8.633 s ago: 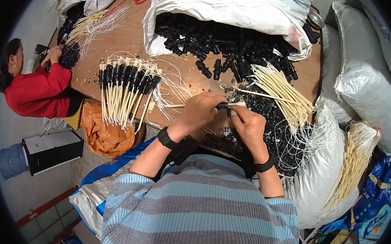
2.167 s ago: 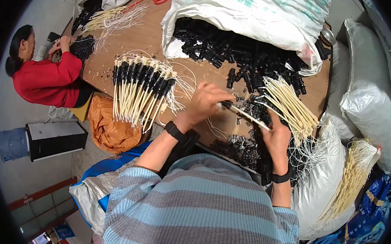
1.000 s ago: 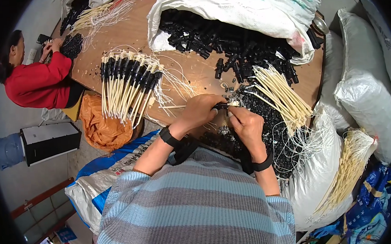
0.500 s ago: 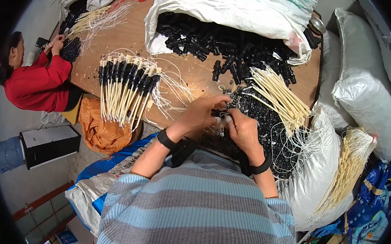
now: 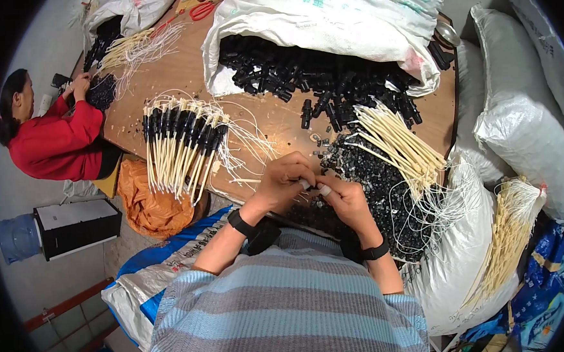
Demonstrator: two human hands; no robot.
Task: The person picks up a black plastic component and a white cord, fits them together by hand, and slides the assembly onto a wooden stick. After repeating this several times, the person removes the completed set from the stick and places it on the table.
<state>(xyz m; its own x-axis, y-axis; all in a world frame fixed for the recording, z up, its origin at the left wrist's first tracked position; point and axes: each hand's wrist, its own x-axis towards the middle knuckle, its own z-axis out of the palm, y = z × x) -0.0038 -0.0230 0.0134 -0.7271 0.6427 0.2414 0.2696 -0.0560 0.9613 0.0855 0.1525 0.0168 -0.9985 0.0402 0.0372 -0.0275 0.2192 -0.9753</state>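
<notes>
My left hand (image 5: 285,181) and my right hand (image 5: 347,202) meet over the table's front edge, fingers closed in a pinch. A small black part (image 5: 307,185) shows in part at my left fingertips; the fingers cover most of it. What my right fingertips grip is hidden. Pale tape or covering wraps some fingertips. Just right of my hands spreads a pile of small black pieces (image 5: 386,189). On it lies a bundle of cream tubes (image 5: 399,146) with white wires. To the left, several cream tubes with black sockets (image 5: 180,143) lie in a row.
A white woven sack (image 5: 324,22) spills black sockets (image 5: 288,66) across the table (image 5: 259,122). Full white sacks (image 5: 516,91) stand at the right. An orange bag (image 5: 154,197) sits on the floor at the left. A person in red (image 5: 60,141) works at the table's far left.
My hands have shifted slightly, and the fingers have closed in, covering more of the black part between them. The whole view has moved a little.
</notes>
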